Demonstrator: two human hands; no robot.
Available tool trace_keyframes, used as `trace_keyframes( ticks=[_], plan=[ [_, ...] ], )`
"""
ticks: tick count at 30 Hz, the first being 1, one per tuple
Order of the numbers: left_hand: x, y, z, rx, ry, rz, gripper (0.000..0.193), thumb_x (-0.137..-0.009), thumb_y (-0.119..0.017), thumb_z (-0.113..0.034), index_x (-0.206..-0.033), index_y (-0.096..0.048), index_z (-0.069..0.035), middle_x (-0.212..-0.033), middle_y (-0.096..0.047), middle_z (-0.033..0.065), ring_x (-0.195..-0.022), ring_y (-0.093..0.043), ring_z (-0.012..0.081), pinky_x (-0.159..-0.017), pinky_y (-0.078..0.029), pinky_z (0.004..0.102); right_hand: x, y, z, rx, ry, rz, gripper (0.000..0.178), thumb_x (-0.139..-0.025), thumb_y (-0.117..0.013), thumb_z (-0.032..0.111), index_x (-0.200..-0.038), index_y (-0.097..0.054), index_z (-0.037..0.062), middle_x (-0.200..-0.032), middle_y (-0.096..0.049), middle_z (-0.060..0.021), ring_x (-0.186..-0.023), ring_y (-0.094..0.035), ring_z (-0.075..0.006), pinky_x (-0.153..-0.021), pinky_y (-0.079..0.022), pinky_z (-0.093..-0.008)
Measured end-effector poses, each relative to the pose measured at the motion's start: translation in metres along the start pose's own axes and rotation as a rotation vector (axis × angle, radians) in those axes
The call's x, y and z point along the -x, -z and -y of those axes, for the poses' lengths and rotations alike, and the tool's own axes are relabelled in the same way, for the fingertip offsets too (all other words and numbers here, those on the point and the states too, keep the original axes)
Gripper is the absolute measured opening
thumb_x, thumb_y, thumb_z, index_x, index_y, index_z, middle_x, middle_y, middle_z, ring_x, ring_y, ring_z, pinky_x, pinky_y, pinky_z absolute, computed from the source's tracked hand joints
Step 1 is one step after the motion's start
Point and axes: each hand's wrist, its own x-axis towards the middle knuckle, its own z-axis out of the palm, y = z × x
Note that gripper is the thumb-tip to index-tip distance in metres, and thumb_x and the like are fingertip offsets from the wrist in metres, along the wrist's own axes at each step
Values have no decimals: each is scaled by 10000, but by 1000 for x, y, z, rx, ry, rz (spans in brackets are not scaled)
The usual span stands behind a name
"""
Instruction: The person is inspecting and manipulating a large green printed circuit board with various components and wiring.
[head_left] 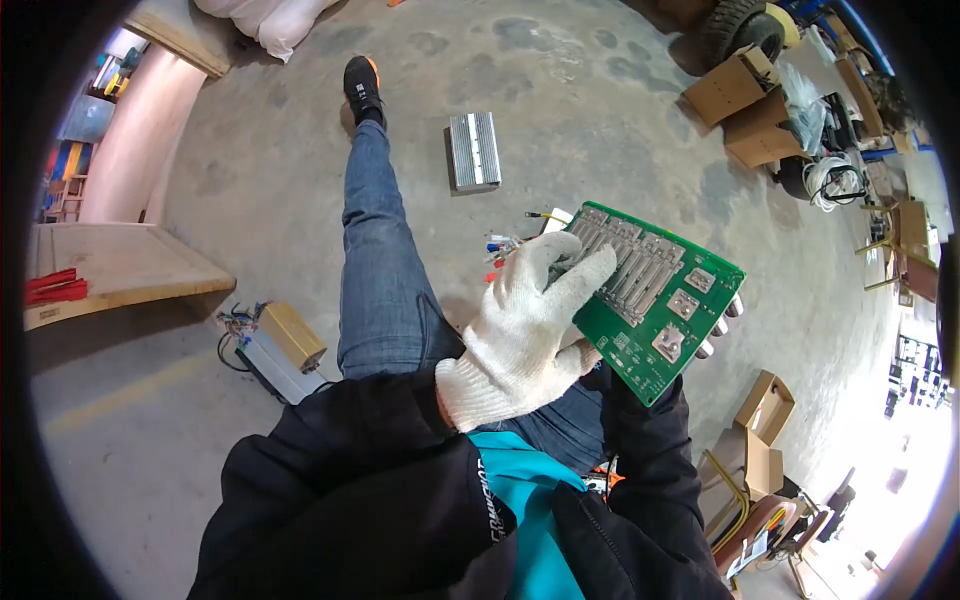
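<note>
My left hand (520, 335), in a white knitted glove, reaches over the near-left side of a green circuit board (650, 385). Its index finger lies stretched across the rows of metal parts, with the thumb apart from it at the board's near edge. The board is tilted, showing long silvery strips and several square metal pads. Under it my right hand (720, 328) supports the board; only pale fingertips show past the right edge, and the palm is hidden. Beyond my left hand, loose wires with coloured connectors (500, 247) rest on the floor, partly covered.
A ribbed silver metal case (475, 152) lies on the concrete floor ahead. At left, a gold-coloured box (292, 337) with wires sits below a wooden platform (140, 265). Cardboard boxes (732, 88) and coiled cable (833, 183) are at far right; an open carton (765, 405) stands nearer.
</note>
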Motion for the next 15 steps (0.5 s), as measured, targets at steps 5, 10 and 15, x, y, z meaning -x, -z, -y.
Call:
trace_keyframes(
  ticks=[5,10,15],
  plan=[
    [-1,4,1,-50,-62,-15,853,-659,-925,-38,-1465,-659,-126,-1387,-581,198,-1173,-676,436,-948,-596,492,1,3,-6,-13,-1,11,522,-1020,-645,696,-1083,-787,198,-929,-750,-24,-800,-728,-223,-711,-635,-412],
    [-2,6,0,-78,-107,-32,845,-655,-919,-24,-1456,-672,-125,-1384,-583,208,-1141,-686,421,-939,-599,473,3,6,-3,-25,-1,22,527,-1017,-646,705,-1076,-788,201,-925,-750,-23,-797,-728,-223,-709,-634,-412],
    [-3,7,-6,12,-167,-83,869,-648,-917,-6,-1475,-681,-127,-1378,-580,218,-1138,-675,401,-941,-591,469,-6,5,0,-37,-4,36,533,-1014,-647,714,-1070,-790,204,-921,-749,-22,-793,-727,-223,-707,-633,-412]
  ],
)
